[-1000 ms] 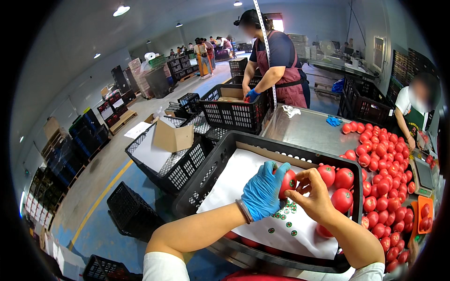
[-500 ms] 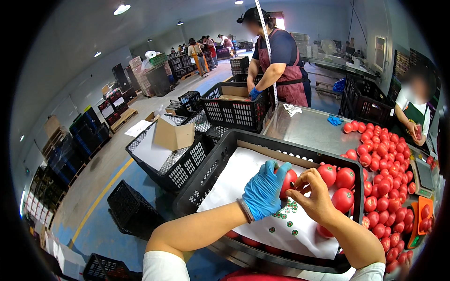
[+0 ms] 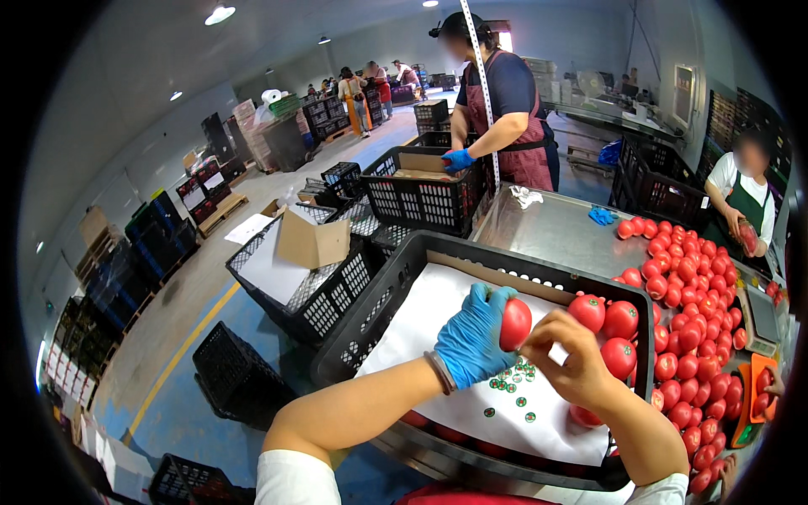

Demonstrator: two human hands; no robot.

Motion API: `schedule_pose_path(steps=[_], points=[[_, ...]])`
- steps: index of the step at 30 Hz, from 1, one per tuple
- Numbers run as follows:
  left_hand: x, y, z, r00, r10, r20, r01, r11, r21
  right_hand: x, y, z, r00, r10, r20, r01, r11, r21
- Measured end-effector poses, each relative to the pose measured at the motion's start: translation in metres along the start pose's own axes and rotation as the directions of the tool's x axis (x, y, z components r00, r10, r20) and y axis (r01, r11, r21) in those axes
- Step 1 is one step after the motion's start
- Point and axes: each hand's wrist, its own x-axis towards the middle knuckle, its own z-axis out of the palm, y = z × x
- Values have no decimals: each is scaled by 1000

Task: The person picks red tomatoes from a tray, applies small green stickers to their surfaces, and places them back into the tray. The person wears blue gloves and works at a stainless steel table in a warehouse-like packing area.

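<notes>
My left hand [image 3: 474,338], in a blue glove, is closed around a red tomato [image 3: 516,325] above the black plastic crate [image 3: 337,347]. Bare, my right hand [image 3: 572,358] is pinched, its fingertips at the tomato's lower right side; whatever is between them is too small to make out. White paper [image 3: 421,316] lines the crate. Several small round green-and-red stickers [image 3: 511,388] lie on it below my hands. Beside my right hand, several tomatoes [image 3: 617,358] rest along the crate's right side, and more show under the paper's near edge.
Many loose tomatoes [image 3: 686,341] cover the right of the metal table [image 3: 539,227], near a scale [image 3: 762,316] and an orange tray [image 3: 752,404]. Other black crates [image 3: 307,299] stand at left. Across the table, a gloved person [image 3: 505,126] reaches into a crate; another person [image 3: 745,198] holds tomatoes at far right.
The tomato has turned in my left hand, showing more of its smooth side. My right fingers have drawn closer together at its lower edge. Another person's hand now shows at the orange tray.
</notes>
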Motion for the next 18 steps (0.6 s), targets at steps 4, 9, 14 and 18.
schedule_pose_path(steps=[4,9,14,18], points=[[10,-23,13,986,-165,8,163,965,-205,-8,8,6,806,313,502,-174,936,-305],[22,-30,8,864,-374,337,498,532,-685,-21,31,28,744,377,552,15,816,-577],[21,-41,11,795,-290,532,585,137,-799,-23,35,34,797,344,497,109,727,-678],[22,-43,12,779,-219,587,606,25,-795,-14,26,21,882,298,364,31,735,-678]])
